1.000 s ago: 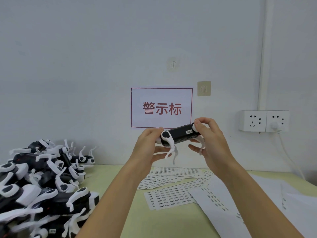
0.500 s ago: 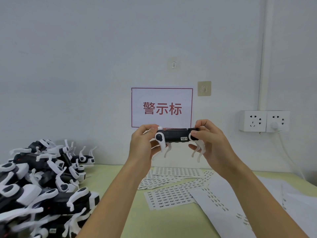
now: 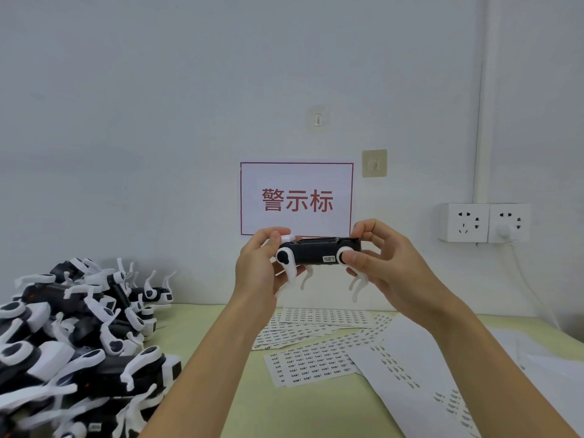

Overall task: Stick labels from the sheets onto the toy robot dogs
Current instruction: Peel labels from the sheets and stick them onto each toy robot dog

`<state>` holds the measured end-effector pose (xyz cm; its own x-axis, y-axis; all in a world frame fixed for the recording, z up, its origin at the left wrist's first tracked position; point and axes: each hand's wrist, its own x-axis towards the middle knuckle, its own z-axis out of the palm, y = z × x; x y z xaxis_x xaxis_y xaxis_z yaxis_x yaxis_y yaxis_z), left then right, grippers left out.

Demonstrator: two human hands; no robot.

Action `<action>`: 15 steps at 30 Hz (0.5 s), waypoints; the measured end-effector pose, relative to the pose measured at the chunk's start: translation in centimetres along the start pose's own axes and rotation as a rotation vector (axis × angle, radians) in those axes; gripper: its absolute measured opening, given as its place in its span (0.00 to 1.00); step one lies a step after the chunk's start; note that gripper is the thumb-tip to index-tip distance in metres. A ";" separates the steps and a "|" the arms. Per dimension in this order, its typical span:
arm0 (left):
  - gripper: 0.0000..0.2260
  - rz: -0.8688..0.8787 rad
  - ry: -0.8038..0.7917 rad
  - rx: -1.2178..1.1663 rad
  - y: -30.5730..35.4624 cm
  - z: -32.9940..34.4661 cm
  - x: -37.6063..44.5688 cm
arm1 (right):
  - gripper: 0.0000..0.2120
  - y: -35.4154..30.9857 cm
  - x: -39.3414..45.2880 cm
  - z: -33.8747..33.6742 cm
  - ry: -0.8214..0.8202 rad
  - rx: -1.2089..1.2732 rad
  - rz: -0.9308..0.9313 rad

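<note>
- Up at chest height, in front of the wall sign (image 3: 296, 199), a toy dog (image 3: 319, 255) is held level between both hands, well above the counter (image 3: 316, 406).
- Left hand (image 3: 257, 267): fingers curled round the dog's left end, thumb up by the white part on top. Grasping it.
- Right hand (image 3: 379, 257): thumb pressed on the white hip joint, index and other fingers hooked over the top edge at the right end. Also grasping the dog.
- Dog sits side-on to the camera, legs hanging down. Small label (image 3: 328, 259) already on the black flank, near the right thumb.
- Why held so, I'd judge: raised and turned flat-on to check the label sits straight, w/ both ends pinched so the body doesn't swing. Text on the label is too small to read, so can't say if it's fully pressed down.
- Both forearms reach up and fwd from the bottom of the frame, wrists bent inward toward each other.
- Label sheets (image 3: 311, 361) lie fanned on the counter under the hands. More sheets (image 3: 410, 380) to the right look mostly peeled, w/ few marks left.
- Pile of dogs (image 3: 72, 336) heaped at the left of the counter, legs tangled. Can't tell which of them carry labels.
- Wall sockets (image 3: 485, 222) at right, one w/ a plug and cord.
</note>
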<state>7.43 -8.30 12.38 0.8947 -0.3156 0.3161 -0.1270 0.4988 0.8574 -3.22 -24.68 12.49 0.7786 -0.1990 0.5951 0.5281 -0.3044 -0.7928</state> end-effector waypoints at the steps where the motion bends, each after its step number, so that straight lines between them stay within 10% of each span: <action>1: 0.11 -0.004 0.003 -0.008 0.0 0.0 0.0 | 0.17 -0.1 0.0 0.0 -0.010 -0.008 -0.004; 15: 0.08 0.020 -0.089 0.143 0.0 0.3 -0.2 | 0.12 -0.1 0.5 -0.1 0.136 -0.034 0.140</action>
<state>7.12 -8.51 12.46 0.8505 -0.3806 0.3630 -0.2095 0.3879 0.8976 -2.90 -24.84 12.88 0.7896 -0.3647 0.4936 0.4042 -0.2962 -0.8654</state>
